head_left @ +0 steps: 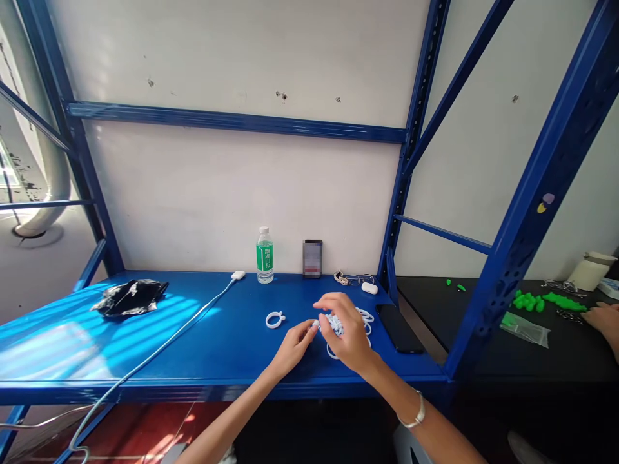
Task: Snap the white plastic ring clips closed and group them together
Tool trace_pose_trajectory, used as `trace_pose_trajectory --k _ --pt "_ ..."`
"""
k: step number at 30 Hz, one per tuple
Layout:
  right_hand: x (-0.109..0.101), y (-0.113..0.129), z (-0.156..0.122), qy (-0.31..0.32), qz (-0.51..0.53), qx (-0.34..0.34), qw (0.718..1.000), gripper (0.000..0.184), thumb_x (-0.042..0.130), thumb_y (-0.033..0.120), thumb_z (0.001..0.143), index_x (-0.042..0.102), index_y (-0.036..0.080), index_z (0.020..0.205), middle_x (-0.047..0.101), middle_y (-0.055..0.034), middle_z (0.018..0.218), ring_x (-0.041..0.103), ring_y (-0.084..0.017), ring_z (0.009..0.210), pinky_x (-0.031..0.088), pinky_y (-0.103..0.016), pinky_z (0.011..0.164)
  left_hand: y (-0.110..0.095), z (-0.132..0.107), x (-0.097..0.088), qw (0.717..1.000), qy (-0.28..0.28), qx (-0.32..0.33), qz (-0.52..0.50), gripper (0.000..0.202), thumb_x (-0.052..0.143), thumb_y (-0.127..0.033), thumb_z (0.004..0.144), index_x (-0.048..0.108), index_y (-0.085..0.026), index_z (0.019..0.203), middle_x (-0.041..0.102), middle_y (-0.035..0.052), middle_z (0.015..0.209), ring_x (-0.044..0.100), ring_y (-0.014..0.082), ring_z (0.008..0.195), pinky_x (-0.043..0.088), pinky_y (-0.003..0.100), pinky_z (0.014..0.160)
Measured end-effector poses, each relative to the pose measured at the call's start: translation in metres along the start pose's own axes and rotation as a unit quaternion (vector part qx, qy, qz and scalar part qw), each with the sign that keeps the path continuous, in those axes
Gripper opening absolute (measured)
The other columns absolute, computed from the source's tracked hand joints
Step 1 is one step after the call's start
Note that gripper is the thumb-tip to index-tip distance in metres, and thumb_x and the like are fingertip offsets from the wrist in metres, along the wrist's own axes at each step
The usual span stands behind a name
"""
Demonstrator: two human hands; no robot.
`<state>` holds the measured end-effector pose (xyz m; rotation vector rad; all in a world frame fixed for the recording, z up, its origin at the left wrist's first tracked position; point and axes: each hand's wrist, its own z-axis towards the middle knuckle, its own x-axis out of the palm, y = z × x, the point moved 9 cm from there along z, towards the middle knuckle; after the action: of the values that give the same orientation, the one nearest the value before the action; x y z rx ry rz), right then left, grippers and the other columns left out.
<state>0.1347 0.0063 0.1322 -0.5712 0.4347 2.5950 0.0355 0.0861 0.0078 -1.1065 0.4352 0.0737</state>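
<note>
My left hand (294,348) is closed in a pinch, with a small white piece (316,324) at the fingertips. Close beside it is my right hand (345,332), its fingers curved and thumb apart from them; I make out nothing held there. Under and behind the right hand lies a heap of small white parts (333,324), partly hidden by it. Several white rings (366,316) lie around that heap. Left of my hands, a single white ring with a small clip-like end (275,319) rests on the blue shelf (217,348).
A water bottle (265,256) and a small dark upright box (312,259) stand at the back. Glasses (360,280), a white case (369,288) and a black phone (399,328) are right. Left are a white cable (178,330) and black bag (130,298). Another person's hand (604,322) is far right.
</note>
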Motion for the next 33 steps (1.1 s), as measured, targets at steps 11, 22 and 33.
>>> trace_pose_trajectory --k 11,22,33 --pt "0.069 -0.078 -0.056 0.088 0.105 0.184 0.973 0.026 0.042 0.03 0.097 0.064 0.02 0.09 0.06 -0.0034 0.077 0.055 -0.016 0.068 0.045 -0.027 0.063 0.003 0.002 -0.007 0.999 -0.033 -0.009 0.039 0.055 0.031 -0.056 0.093 0.058 -0.013 0.072 0.048 0.0003 0.062 0.038 0.013 0.058 0.027 0.024 0.055" --pt "0.064 -0.082 -0.062 0.044 0.179 0.224 0.957 0.022 0.046 0.029 0.094 0.067 0.021 0.099 0.065 -0.0039 0.087 0.061 -0.017 0.078 0.048 -0.027 0.07 0.001 0.002 -0.007 0.999 -0.032 0.001 0.024 0.05 0.035 -0.054 0.093 0.06 -0.013 0.08 0.058 0.0039 0.073 0.05 0.0147 0.063 0.038 0.024 0.057" --pt "0.06 -0.087 -0.065 0.02 0.165 0.234 0.958 0.02 0.049 0.029 0.092 0.065 0.02 0.101 0.065 -0.0048 0.088 0.062 -0.018 0.078 0.05 -0.028 0.069 0.002 0.002 -0.005 0.999 -0.021 0.006 0.024 0.047 0.038 -0.053 0.093 0.062 -0.014 0.105 0.064 0.0065 0.086 0.056 0.0165 0.068 0.045 0.025 0.06"
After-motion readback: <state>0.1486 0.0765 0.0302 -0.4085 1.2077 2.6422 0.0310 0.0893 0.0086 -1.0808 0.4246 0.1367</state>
